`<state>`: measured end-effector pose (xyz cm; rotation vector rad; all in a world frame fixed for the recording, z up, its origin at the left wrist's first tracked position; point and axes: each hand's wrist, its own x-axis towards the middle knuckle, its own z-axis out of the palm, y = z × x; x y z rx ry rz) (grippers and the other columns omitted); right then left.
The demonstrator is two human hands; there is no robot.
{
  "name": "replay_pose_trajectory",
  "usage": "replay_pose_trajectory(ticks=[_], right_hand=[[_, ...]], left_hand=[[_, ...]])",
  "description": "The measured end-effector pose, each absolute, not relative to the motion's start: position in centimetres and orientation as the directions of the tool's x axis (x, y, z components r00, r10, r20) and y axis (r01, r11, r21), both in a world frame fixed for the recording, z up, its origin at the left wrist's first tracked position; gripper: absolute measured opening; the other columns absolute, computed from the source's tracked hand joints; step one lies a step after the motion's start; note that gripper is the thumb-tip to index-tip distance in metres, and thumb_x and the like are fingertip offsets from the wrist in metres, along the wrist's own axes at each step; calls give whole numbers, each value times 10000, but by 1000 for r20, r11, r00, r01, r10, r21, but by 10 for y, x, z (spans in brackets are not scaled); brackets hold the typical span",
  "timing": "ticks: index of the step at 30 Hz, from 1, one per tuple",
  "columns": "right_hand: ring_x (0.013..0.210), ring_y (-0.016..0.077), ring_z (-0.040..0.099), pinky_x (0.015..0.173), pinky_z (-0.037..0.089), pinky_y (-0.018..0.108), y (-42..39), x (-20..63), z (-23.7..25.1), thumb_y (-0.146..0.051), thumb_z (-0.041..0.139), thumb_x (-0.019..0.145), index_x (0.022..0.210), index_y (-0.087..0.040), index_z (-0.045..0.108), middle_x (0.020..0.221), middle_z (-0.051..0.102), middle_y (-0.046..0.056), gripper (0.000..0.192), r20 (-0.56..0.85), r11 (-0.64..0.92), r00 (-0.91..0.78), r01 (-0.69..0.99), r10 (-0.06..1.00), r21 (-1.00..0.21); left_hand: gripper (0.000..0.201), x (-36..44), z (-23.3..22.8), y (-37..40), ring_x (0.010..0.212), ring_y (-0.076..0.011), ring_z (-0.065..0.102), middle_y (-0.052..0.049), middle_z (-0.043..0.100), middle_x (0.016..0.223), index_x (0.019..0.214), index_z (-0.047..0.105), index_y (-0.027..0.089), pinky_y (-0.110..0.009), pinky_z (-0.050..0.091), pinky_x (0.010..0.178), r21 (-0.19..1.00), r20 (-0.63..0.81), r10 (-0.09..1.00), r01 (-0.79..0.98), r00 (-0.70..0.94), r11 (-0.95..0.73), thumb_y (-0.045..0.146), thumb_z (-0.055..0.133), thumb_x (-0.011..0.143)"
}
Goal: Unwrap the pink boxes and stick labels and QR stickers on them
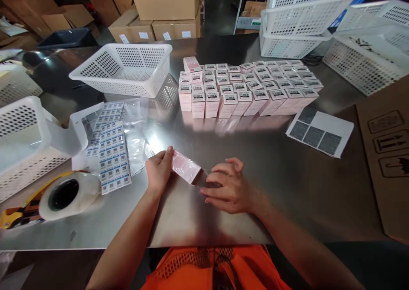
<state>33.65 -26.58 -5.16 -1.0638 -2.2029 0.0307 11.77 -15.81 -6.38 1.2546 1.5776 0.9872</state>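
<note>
The small pink and white cardboard box lies on its side on the shiny steel worktop, well in front of the block of same pink boxes standing in rows. I judge it light and hollow, with thin walls that can dent under a strong squeeze, and a smooth printed skin that may slide on steel. The short ends or the long edges seem the best places to take it.

The left hand stands at the box's left end, its grip pinching that end between thumb and fingers, wrist low on the worktop. The right hand rests palm down just beside the box's right end, fingers loosely curled; whether they hold something small I cannot tell
</note>
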Motion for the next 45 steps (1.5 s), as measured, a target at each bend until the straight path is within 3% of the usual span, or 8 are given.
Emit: replay_pose_trajectory(ticks=[7, 10, 14, 21, 26, 33, 40, 45], right_hand=[[999, 250, 613, 919, 261, 463, -261, 338, -67, -474, 752, 816, 658, -198, 557, 845, 705, -3, 373, 500, 477, -249, 781, 829, -402], [1007, 270, 607, 921, 337, 455, -256, 337, -76, -547, 846, 667, 885, -210, 579, 1030, 696, 59, 482, 320, 255, -65, 758, 945, -601], [1019, 258, 621, 919, 433, 419, -248, 339, -80, -386, 848, 690, 1185, -233, 587, 1104, 677, 77, 581, 172, 118, 17, 665, 985, -738], [1033, 227, 657, 871, 517, 336, -240, 380, -57, -210, 747, 740, 1173, -229, 686, 1171, 678, 73, 438, 162, 261, -208, 664, 965, -700], [1084, 200, 652, 786, 537, 264, -228, 432, -44, -80, 570, 765, 1177, -233, 689, 1269, 650, 67, 455, 81, 276, -292, 726, 953, -630], [912, 204, 693, 801, 528, 307, -193, 488, 0, 14, 523, 683, 861, -241, 763, 1032, 727, 35, 393, -104, 238, -286, 912, 952, -333], [1367, 375, 399, 1132, 225, 602, -133, 434, 18, -91, 567, 804, 1375, -114, 533, 1480, 464, 209, 573, 288, 111, -87, 991, 954, -70], [1264, 388, 497, 1093, 273, 636, -118, 397, -6, -71, 621, 745, 1048, -120, 654, 1237, 638, 218, 309, 502, 89, -50, 995, 864, -53]], left_hand=[[527, 119, -61, -158, 453, -112, 337, 53, 358, 434, 514, 349, 230, -264, 275, 478, 939, -37, 958, 318, -284, 130, 512, 507, 929], [541, 121, -58, -161, 471, -115, 401, 35, 422, 464, 536, 387, 230, -255, 334, 491, 963, -67, 976, 242, -206, 117, 587, 427, 941], [472, 123, -54, -165, 555, -111, 496, 38, 507, 544, 572, 449, 209, -233, 403, 557, 982, -142, 990, 125, -23, 144, 520, 784, 688], [457, 118, -43, -157, 576, -119, 599, -34, 691, 820, 602, 415, 200, -260, 493, 559, 949, -231, 970, -201, 78, 242, 319, 850, 534], [450, 86, -32, -136, 328, -21, 337, 74, 607, 614, 676, 344, 221, -172, 243, 339, 926, -189, 969, -356, -160, 122, 273, 780, 578], [517, 84, -37, -141, 466, -97, 462, 66, 581, 655, 1166, 603, 275, -212, 354, 455, 985, -53, 992, 156, -116, 71, 447, 768, 706], [334, 101, -44, -152, 531, -117, 438, 60, 467, 528, 792, 686, 232, -242, 329, 544, 962, -137, 986, 251, 97, 109, 558, 720, 727], [518, 114, -44, -160, 388, -106, 359, 71, 345, 400, 722, 686, 188, -249, 285, 445, 962, -274, 917, 104, 291, 254, 703, 632, 725]])
